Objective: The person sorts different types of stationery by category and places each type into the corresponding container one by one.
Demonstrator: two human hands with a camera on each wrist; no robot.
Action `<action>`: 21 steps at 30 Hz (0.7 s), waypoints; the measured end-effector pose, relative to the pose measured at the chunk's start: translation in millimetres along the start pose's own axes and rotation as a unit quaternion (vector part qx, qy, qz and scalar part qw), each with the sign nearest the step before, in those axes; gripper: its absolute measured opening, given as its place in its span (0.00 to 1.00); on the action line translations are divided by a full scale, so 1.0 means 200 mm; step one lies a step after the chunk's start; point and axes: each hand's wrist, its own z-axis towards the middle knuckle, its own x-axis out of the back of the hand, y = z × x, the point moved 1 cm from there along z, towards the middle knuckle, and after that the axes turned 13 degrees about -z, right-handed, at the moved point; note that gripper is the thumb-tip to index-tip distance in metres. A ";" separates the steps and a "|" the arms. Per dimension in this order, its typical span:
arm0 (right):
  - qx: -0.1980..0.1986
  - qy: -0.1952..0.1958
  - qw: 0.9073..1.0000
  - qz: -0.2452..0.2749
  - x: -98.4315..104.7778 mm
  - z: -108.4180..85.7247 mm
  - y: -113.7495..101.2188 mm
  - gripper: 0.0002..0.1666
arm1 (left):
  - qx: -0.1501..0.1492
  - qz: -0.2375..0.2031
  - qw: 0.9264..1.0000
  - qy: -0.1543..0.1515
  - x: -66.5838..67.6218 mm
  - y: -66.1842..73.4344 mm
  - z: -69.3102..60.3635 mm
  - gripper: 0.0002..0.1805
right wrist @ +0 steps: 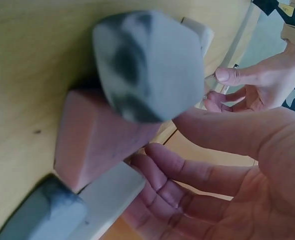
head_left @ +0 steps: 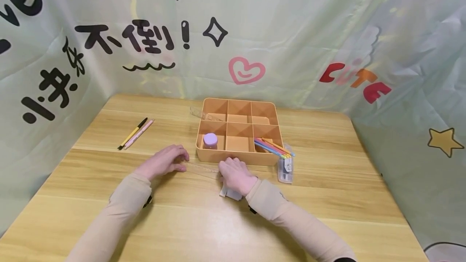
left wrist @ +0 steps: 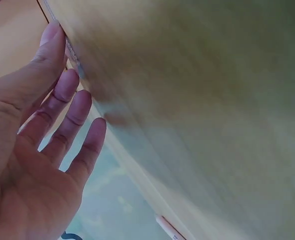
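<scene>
A clear ruler (head_left: 202, 169) spans the gap between both hands, in front of the tan organizer box (head_left: 238, 157). My left hand (head_left: 165, 161) pinches its left end between thumb and fingers; the other fingers spread loosely in the left wrist view. At the ruler's right end my right hand (head_left: 236, 176) has curled fingers, though their contact is hidden. Just below that hand lie several eraser-like blocks. In the right wrist view these are a grey-white marbled one (right wrist: 147, 65), a pink one (right wrist: 102, 135), a white one (right wrist: 110, 195) and a dark grey one (right wrist: 42, 212).
The box has six compartments. A purple-lidded jar (head_left: 210, 140) stands front left, coloured pencils (head_left: 273, 148) lean out front right, and another clear ruler (head_left: 198, 112) sticks out back left. A clear case (head_left: 285, 173) lies beside the box. Two pens (head_left: 138, 133) lie far left.
</scene>
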 end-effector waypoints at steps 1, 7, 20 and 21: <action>0.002 0.003 1.000 -0.004 0.00 0.00 0.00 0.11 | 0.002 -0.002 1.000 0.001 0.00 0.00 0.00 0.14; 0.014 0.012 1.000 -0.015 0.00 -0.01 -0.01 0.10 | 0.006 0.003 1.000 -0.002 0.00 0.01 0.00 0.13; 0.002 0.007 0.999 -0.035 -0.02 0.01 -0.04 0.12 | -0.037 0.007 0.999 0.019 -0.02 0.01 -0.02 0.10; 0.000 0.005 0.999 -0.039 -0.02 0.01 -0.04 0.13 | -0.041 0.010 0.999 0.020 -0.02 0.01 -0.03 0.10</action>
